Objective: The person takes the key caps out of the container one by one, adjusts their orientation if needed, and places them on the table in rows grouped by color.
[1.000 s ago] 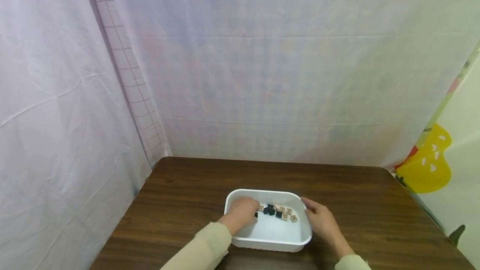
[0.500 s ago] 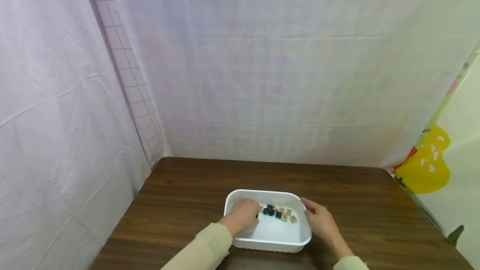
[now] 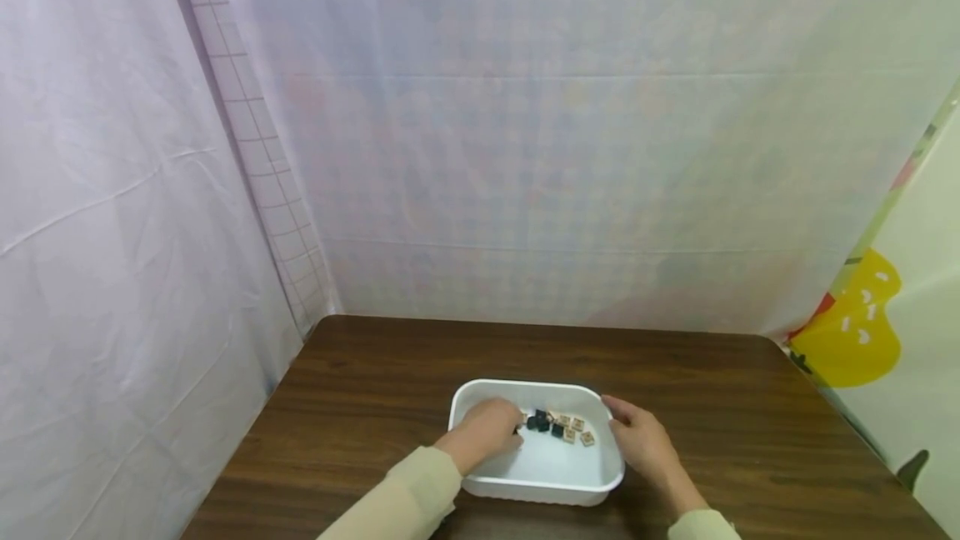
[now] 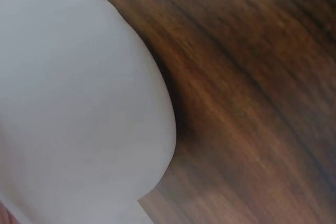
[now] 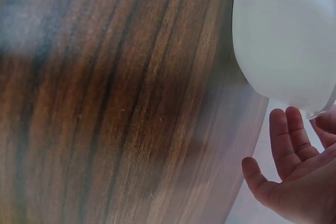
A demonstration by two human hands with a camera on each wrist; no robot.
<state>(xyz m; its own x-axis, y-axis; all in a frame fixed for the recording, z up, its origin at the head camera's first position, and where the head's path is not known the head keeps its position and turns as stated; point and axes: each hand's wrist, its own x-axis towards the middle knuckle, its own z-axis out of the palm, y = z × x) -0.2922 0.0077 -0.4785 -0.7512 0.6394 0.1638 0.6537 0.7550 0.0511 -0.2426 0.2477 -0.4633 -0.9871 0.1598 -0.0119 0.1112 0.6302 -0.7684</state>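
A white plastic tray point(image 3: 536, 493) stands on the table and holds several small square pieces. Some are black point(image 3: 557, 430), others beige with dark centres point(image 3: 587, 438). My left hand point(image 3: 487, 433) reaches into the tray's left side, fingers bent down. Between its thumb and fingertips, a dark bit of a small black piece point(image 3: 516, 432) shows; the fingers hide most of it. My right hand point(image 3: 647, 444) grips the tray's right rim, thumb and forefinger at the edge. In the right wrist view, the other fingers point(image 5: 283, 140) of that hand spread loosely beside the tray's outer wall point(image 5: 286, 40).
The tray sits near the front of a dark wood-grain table point(image 3: 360, 407). Pale cloth point(image 3: 525, 148) hangs behind the table, with another white cloth point(image 3: 112, 232) on the left. A light sheet with a yellow print point(image 3: 862, 332) is at the right.
My left hand has shifted slightly to the right inside the tray, and the dark bit at its fingertips has moved with it. The right hand and the tray stay nearly still.
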